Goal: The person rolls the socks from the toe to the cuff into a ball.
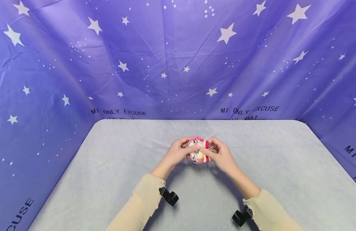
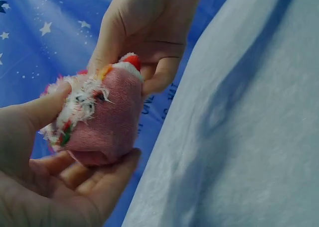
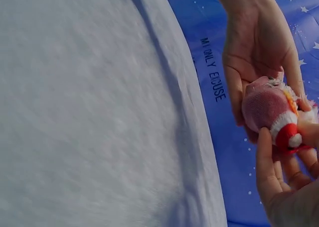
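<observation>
A rolled-up sock point(image 1: 196, 156), apparently partly inside out, is held between both hands above the table. Its pink plush side point(image 2: 117, 120) fills the middle of the left wrist view, next to shaggy white loose threads with bits of green and orange. Red and white bands mark its right end. My left hand point(image 1: 176, 152) grips the left end, thumb on the threads and fingers beneath. At the banded end, my right hand point(image 1: 223, 156) pinches the sock between thumb and fingers. In the right wrist view, a red patch with a white tip point(image 3: 288, 136) shows beside the right fingers.
A pale grey cloth-covered table point(image 1: 117, 160) lies under the hands. Behind and beside it hangs a purple-blue curtain point(image 1: 166, 48) with white stars and black lettering. A black wrist camera point(image 1: 169, 196) sits at the left sleeve, another camera point(image 1: 242, 217) at the right.
</observation>
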Tool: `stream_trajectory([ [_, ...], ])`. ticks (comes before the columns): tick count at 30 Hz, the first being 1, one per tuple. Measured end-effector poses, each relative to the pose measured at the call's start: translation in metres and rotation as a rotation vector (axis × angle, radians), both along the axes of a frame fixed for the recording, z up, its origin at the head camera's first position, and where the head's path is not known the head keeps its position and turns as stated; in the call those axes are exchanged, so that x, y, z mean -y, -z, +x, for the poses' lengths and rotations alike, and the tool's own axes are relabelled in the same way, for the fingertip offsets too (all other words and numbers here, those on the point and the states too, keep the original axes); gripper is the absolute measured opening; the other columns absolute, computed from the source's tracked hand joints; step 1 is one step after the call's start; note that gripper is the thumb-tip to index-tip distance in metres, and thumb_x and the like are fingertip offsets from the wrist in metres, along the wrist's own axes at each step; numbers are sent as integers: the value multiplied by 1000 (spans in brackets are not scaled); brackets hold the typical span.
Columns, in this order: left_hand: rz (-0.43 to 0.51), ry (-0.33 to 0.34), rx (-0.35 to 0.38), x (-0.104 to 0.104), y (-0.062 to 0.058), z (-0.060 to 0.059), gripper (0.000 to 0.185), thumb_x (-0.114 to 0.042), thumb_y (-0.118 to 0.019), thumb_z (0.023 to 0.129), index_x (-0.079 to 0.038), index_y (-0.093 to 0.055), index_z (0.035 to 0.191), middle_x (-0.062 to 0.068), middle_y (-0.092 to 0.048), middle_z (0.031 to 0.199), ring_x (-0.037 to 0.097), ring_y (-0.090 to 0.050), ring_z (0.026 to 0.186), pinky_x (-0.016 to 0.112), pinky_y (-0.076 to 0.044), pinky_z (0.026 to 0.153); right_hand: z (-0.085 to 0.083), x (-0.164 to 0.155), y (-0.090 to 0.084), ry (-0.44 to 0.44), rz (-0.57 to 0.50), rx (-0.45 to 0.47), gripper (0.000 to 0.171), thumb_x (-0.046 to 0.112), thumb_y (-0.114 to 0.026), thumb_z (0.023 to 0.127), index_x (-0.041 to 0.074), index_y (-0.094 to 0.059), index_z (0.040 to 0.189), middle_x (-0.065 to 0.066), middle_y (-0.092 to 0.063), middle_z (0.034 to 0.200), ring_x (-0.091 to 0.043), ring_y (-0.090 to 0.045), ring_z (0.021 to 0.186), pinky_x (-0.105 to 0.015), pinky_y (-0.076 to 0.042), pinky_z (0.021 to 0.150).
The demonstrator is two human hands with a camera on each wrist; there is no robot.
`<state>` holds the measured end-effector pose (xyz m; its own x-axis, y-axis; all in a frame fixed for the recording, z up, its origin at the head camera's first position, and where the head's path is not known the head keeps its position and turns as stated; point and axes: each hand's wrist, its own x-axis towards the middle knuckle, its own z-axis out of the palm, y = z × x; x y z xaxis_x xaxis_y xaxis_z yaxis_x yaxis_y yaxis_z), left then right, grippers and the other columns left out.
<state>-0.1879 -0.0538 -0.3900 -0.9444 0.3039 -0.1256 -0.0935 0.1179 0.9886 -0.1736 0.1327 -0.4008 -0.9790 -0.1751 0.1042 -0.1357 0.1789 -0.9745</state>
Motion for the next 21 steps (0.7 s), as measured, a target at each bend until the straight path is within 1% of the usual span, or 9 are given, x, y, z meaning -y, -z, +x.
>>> stream_trajectory([
  [4, -15, -10, 66, 1, 2, -12, 59, -18, -69, 92, -1, -46, 144, 21, -60, 129, 16, -65, 92, 32, -60, 82, -16, -1, 2, -32, -35, 129, 31, 8, -62, 96, -13, -52, 116, -1, -62, 94, -5, -65, 73, -27, -62, 68],
  [7, -40, -27, 97, 0, 8, -22, 62, -16, -70, 92, 1, -44, 145, 22, -55, 132, 20, -64, 96, 32, -60, 85, -28, -2, 9, -50, -34, 206, 33, 9, -59, 98, -15, -51, 119, -2, -64, 93, -5, -65, 72, -28, -62, 70],
  [9, -80, -41, 109, -2, 15, -27, 60, -15, -71, 91, 2, -47, 143, 22, -57, 129, 21, -64, 95, 31, -61, 82, -34, -3, 16, -57, -9, 250, 29, 8, -58, 98, -14, -52, 116, -2, -64, 89, -6, -64, 71, -29, -62, 69],
  [11, -141, -64, 106, -4, 23, -31, 56, -13, -72, 90, 4, -52, 139, 21, -60, 124, 20, -64, 91, 31, -61, 78, -38, -2, 22, -55, 42, 280, 23, 6, -59, 98, -12, -53, 110, -1, -62, 84, -7, -63, 68, -30, -62, 67],
  [13, -225, -93, 87, -5, 30, -33, 52, -12, -75, 87, 3, -57, 134, 19, -65, 119, 18, -63, 87, 29, -60, 72, -41, -1, 28, -47, 102, 298, 18, 5, -60, 97, -10, -54, 104, -1, -60, 80, -9, -63, 64, -31, -62, 65],
  [16, -312, -132, 53, -7, 36, -36, 45, -11, -77, 85, 2, -63, 125, 18, -68, 112, 16, -61, 79, 27, -59, 65, -44, 0, 30, -25, 177, 315, 15, 4, -63, 95, -8, -54, 99, -2, -57, 78, -10, -61, 59, -32, -62, 62],
  [17, -328, -142, 43, -8, 37, -38, 42, -11, -78, 84, 1, -65, 123, 17, -68, 110, 15, -59, 76, 26, -58, 63, -44, 1, 29, -24, 189, 318, 15, 4, -63, 95, -8, -54, 99, -3, -57, 77, -10, -61, 58, -32, -62, 61],
  [19, -327, -148, 37, -8, 38, -39, 41, -11, -79, 83, 0, -66, 120, 17, -68, 110, 15, -59, 73, 26, -58, 60, -46, 1, 28, -16, 186, 332, 15, 4, -63, 95, -8, -54, 99, -3, -57, 78, -10, -61, 57, -31, -62, 61],
  [21, -306, -131, 40, -8, 37, -41, 41, -13, -79, 84, 0, -66, 121, 18, -68, 112, 16, -60, 74, 26, -58, 60, -48, 0, 27, -33, 170, 348, 16, 4, -61, 96, -9, -54, 102, -3, -58, 79, -10, -61, 59, -31, -62, 61],
])
